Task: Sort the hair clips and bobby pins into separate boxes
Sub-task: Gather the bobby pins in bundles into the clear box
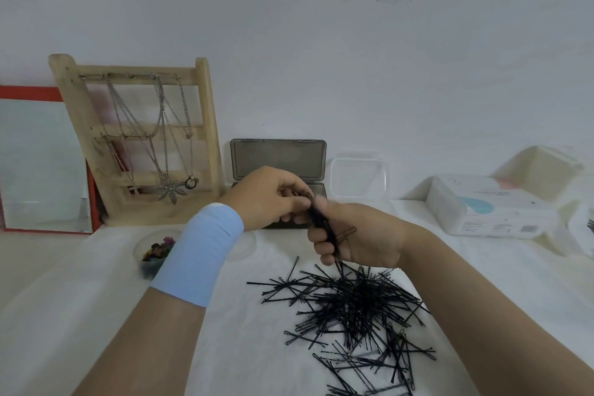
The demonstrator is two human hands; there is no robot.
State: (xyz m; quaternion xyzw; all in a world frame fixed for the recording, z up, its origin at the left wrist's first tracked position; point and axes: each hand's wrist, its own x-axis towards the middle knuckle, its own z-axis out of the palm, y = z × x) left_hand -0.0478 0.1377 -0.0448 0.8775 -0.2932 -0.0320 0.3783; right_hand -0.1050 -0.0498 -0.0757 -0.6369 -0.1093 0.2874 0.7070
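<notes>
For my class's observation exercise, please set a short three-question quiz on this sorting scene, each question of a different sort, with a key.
1. True or false: the grey box by the wall has its lid shut.
2. Which wrist wears the blue band? A left, B right, C neither.
3. Fill in: the right hand grips a bundle of black ____.
Key: 1 false, the lid stands open; 2 A; 3 bobby pins.

Home dressing corner: red-framed mirror point(41, 164) is leaning on the white wall point(321, 42), necklaces point(160, 145) are hanging from a wooden rack point(202, 100), white soft pack point(482, 206) is lying on the cloth-covered table point(64, 299)
</notes>
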